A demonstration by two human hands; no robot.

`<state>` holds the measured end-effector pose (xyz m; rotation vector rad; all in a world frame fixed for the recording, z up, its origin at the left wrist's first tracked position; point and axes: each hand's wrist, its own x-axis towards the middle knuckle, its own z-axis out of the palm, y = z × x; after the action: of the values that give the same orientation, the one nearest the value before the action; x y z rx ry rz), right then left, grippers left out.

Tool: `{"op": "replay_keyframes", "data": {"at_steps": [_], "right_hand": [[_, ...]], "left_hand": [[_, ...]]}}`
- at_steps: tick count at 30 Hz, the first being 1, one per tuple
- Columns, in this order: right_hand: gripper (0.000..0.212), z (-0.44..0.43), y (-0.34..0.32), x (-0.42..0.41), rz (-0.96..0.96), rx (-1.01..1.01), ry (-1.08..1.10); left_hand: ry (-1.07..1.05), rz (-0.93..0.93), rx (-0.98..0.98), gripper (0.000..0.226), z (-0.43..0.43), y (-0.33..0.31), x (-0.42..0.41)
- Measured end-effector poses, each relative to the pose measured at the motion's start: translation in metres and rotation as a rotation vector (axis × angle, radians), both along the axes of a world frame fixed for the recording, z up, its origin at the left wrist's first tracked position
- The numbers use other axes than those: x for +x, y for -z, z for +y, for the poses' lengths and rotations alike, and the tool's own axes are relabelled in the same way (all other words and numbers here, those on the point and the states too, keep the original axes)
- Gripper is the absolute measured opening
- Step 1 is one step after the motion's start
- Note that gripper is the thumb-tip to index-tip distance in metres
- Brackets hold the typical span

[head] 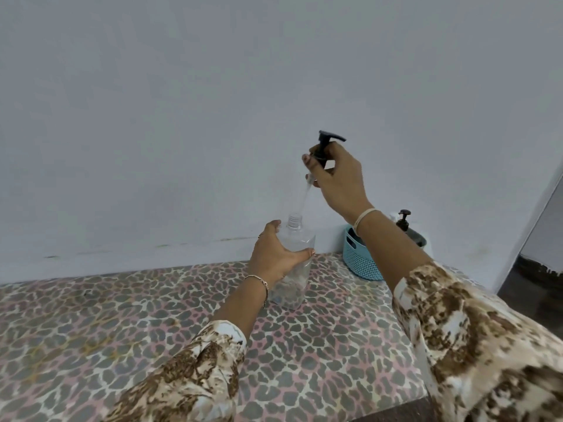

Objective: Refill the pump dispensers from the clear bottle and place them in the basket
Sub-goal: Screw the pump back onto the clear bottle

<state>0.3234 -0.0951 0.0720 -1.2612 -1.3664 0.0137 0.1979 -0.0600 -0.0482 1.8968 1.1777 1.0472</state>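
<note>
A leopard-print cloth (152, 324) is spread over the counter. Toward the counter's far edge, a clear bottle (294, 263) is stood upright and is gripped around its body by the left hand (274, 254), the fingers closed on it. Above the bottle's open neck, a black pump head (326, 144) is held raised by the right hand (338, 178), its fingers pinched on the collar, with the clear dip tube (305, 196) hung down toward the neck. At the far right corner, a blue basket (359, 263) is set against the wall (213, 86), with 1 dark pump dispenser (405, 223) seen in it.
</note>
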Motion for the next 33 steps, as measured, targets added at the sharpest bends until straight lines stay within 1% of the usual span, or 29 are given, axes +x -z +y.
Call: {"op": "replay_keyframes", "data": {"at_steps": [5, 13, 18, 21, 25, 28, 33], "right_hand": [[0.022, 0.012, 0.026, -0.006, -0.019, -0.123, -0.037], [0.025, 0.014, 0.06, -0.006, -0.043, -0.256, -0.116], [0.025, 0.015, 0.073, -0.008, 0.001, -0.273, -0.163], [0.023, 0.013, 0.074, -0.008, -0.027, -0.311, -0.174], [0.029, 0.009, 0.078, -0.007, 0.022, -0.338, -0.199], [0.031, 0.009, 0.081, -0.007, 0.067, -0.332, -0.204], [0.026, 0.011, 0.085, -0.015, 0.154, -0.192, -0.028]], "left_hand": [[-0.023, 0.02, 0.045, 0.098, -0.003, 0.003, -0.003], [-0.009, 0.03, 0.019, 0.097, -0.004, 0.004, -0.004], [-0.002, 0.024, -0.003, 0.096, -0.005, 0.002, -0.005], [0.006, 0.025, -0.015, 0.097, -0.004, 0.001, -0.004], [0.009, 0.03, -0.021, 0.095, -0.003, 0.001, -0.003], [0.004, 0.024, -0.012, 0.094, -0.002, 0.002, -0.003], [-0.019, 0.001, 0.016, 0.094, -0.005, 0.006, -0.002]]}}
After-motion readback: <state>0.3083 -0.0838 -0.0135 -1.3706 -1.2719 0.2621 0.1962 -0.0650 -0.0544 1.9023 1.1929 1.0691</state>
